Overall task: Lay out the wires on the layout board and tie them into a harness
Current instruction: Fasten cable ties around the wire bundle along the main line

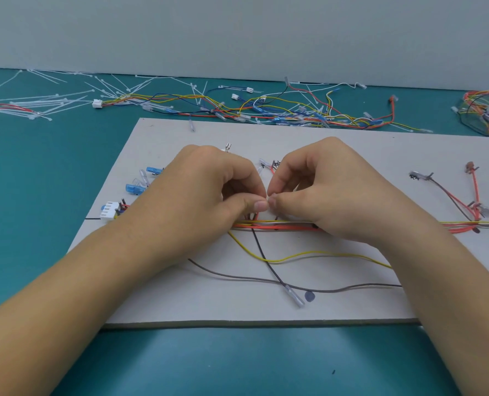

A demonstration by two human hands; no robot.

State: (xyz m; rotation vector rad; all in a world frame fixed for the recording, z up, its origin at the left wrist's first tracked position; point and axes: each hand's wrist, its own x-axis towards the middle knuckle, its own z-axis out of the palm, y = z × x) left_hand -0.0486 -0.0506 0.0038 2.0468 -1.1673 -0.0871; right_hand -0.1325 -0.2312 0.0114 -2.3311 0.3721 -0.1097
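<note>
Teal counter [37, 172], layout board [237, 304] on top. Left hand [209, 184] and right hand [323, 190] meet mid-board, the fingers of both pinching a small pale piece [269, 200], probably a tie, just above the wire bundle [283, 225]. I'd keep strands flat and parallel, then cinch snug.

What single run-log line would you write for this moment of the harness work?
stage: tying | left hand and right hand: fingertips pinch pale strip above wire bundle | layout board: yellow wire, grey wire loose
</note>
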